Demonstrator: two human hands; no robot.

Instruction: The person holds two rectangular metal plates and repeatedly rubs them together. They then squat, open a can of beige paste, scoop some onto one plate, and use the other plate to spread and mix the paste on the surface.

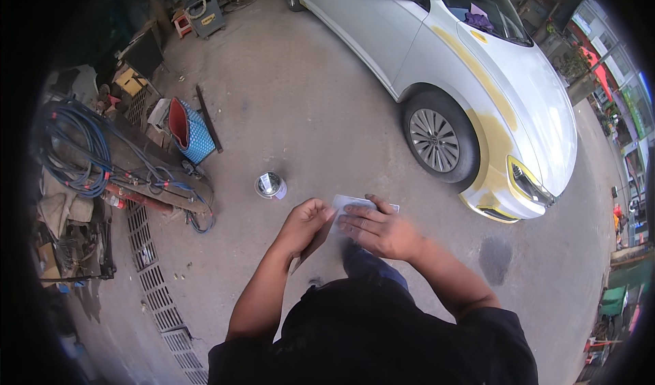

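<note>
At near centre, we hold a pale sheet (345, 201) (probably light, bendy) between curled left fingers (319, 210) and flattened right fingers (359, 224); its edges should grip best.

Blk tee (389, 330) w/ short, loose slvs (500, 341); dk blue trousers (372, 265), partly vis.

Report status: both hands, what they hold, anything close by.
Left hand gripping brownish sheet. Right hand holding pale sheet. Round container on the ground beyond left hand; white car ahead, to the right.
</note>
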